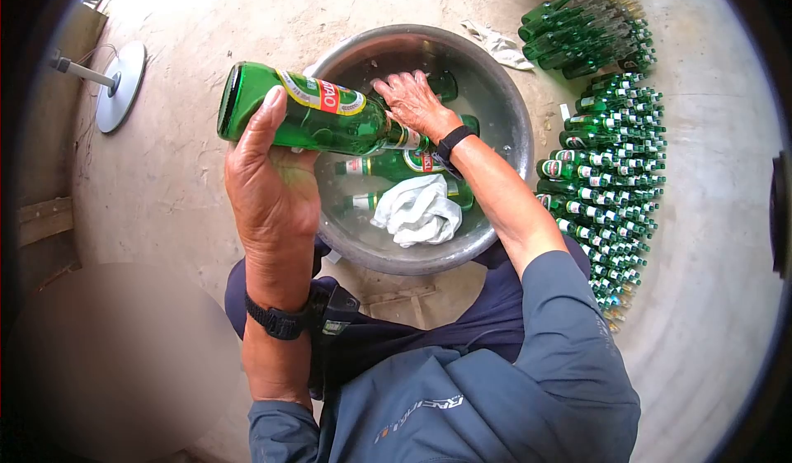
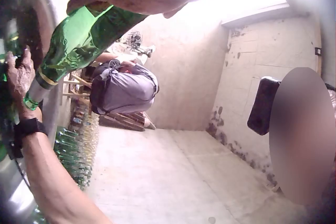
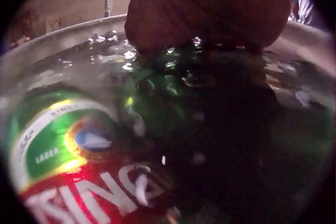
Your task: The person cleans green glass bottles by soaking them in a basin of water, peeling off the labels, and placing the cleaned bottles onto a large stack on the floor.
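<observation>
My left hand [image 1: 272, 186] holds a green beer bottle [image 1: 330, 129] above the basin's left side, thumb across its lower body. The bottle lies nearly level, its base at the left and its neck pointing right and slightly down. My right hand [image 1: 417, 104] reaches into the water of a wide metal basin [image 1: 513, 104], fingers spread over a dark green bottle [image 1: 446, 87]. Close to the right wrist camera, a submerged bottle [image 3: 79, 140] shows a red and green label. More green bottles [image 1: 388, 166] lie in the basin, beside a crumpled white cloth [image 1: 417, 211].
Dense rows of green bottles [image 1: 602, 174] line the floor at the right. Another cloth [image 1: 502, 46] lies beyond the basin. A round stand base [image 1: 121, 87] is at the far left. In the left wrist view a person [image 2: 126, 90] bends over in the background.
</observation>
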A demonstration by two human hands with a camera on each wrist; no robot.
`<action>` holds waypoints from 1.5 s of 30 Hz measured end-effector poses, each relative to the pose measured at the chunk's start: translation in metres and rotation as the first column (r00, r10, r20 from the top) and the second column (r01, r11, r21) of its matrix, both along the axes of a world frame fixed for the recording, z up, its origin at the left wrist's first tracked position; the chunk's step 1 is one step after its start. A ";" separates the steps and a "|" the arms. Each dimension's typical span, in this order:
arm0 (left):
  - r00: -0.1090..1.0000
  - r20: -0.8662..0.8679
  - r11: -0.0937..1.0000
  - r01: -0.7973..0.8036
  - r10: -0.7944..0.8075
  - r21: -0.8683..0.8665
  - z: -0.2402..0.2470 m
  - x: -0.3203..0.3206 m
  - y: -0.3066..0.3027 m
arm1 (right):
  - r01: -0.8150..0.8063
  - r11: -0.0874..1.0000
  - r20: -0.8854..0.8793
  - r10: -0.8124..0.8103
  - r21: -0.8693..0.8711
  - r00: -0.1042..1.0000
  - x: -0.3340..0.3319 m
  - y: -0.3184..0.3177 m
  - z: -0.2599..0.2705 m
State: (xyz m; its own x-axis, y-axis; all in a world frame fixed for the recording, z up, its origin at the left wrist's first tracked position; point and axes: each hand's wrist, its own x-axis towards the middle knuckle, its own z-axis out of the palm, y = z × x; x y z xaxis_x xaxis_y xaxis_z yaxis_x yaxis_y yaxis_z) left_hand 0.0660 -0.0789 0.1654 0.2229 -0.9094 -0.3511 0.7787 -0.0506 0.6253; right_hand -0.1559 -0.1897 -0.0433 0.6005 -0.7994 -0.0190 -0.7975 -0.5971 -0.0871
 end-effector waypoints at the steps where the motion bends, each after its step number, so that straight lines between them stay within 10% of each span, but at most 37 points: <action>1: 1.000 0.000 1.000 0.005 -0.005 -0.009 0.000 0.000 0.000 | -0.018 0.998 0.010 0.018 -0.067 1.000 -0.001 0.000 -0.004; 45: 1.000 0.030 1.000 0.006 -0.007 0.022 -0.008 0.003 -0.003 | 0.067 0.997 0.205 -0.058 -0.037 0.977 -0.020 0.004 -0.002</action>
